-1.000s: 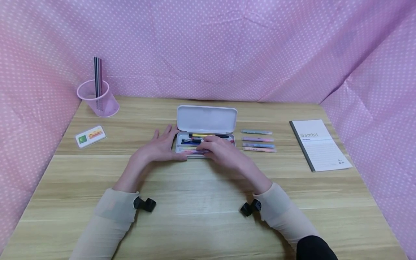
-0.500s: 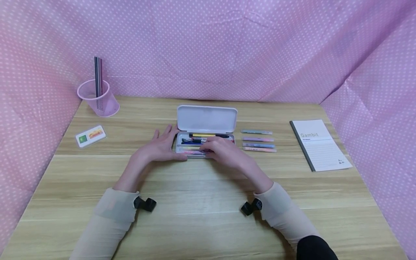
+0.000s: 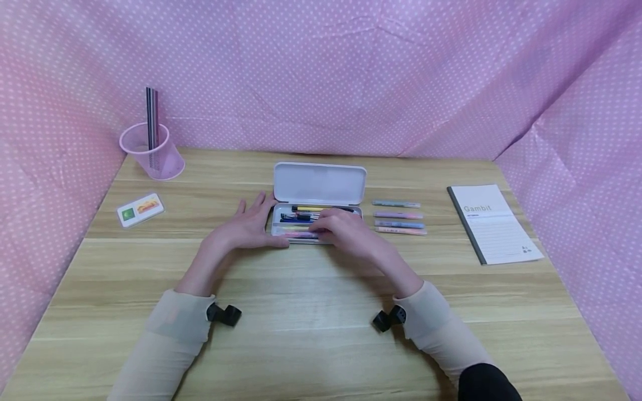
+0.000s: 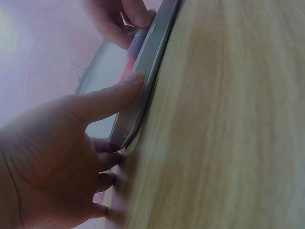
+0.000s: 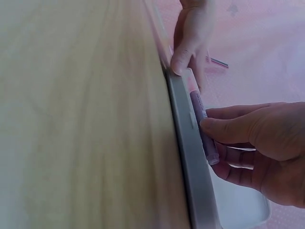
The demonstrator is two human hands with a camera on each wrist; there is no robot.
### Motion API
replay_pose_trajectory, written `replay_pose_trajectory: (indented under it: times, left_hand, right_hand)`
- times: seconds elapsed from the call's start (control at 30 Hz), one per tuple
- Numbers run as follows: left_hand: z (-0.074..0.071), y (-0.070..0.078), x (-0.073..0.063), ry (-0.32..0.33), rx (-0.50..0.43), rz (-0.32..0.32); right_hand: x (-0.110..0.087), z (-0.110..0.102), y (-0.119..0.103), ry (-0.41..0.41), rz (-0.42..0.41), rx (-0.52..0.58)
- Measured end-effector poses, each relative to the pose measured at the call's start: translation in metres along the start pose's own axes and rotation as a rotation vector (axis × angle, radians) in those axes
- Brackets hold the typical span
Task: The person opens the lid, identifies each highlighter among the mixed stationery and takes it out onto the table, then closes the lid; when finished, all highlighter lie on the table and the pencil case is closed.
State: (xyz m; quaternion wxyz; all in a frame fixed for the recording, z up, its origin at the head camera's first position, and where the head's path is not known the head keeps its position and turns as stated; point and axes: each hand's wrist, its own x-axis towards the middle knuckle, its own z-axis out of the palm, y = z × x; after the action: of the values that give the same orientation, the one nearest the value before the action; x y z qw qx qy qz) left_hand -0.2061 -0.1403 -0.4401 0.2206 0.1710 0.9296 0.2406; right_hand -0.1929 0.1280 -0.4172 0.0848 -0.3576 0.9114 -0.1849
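An open white pencil case [image 3: 319,184] lies at mid-table, its lid tilted back, with several pens [image 3: 301,216] inside. My left hand [image 3: 248,225] is spread against the case's left end, fingers straight. In the left wrist view, its thumb touches the front rim [image 4: 136,90]. At the front of the case, my right hand [image 3: 346,234] pinches a purple marker pen [image 5: 202,126] between thumb and fingers, as the right wrist view shows. The marker's far end looks pink and lies along the inside of the front wall. My right hand hides the right part of the case.
Several pastel pens [image 3: 398,215] lie in a row right of the case. Farther right is a notebook [image 3: 494,224]. On the left stand a pink mesh cup [image 3: 168,161] holding dark striped sticks [image 3: 152,117] and, nearer, a white eraser-like block [image 3: 140,211]. Pink dotted cloth [image 3: 321,78] surrounds the table.
My right hand has shifted slightly to the right along the front of the case. The left hand and the case have stayed in place.
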Motion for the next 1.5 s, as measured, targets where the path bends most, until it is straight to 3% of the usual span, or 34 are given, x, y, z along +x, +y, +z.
replay_pose_trajectory:
  times: [0.23,0.63,0.93,1.5]
  left_hand:
    - [0.000,0.001,-0.001,0.007,-0.013,0.010]
    - [0.000,0.000,-0.001,0.005,-0.048,0.012]
    - [-0.001,-0.001,-0.001,0.002,-0.054,0.005]
    - [-0.001,0.000,-0.003,0.005,-0.052,0.006]
  right_hand:
    - [-0.013,-0.017,0.018,0.063,-0.020,0.059]
    - [-0.074,-0.044,0.072,0.157,0.106,0.131]
    - [-0.113,-0.051,0.103,0.176,0.141,0.040]
    - [-0.130,-0.049,0.116,0.141,0.149,-0.047]
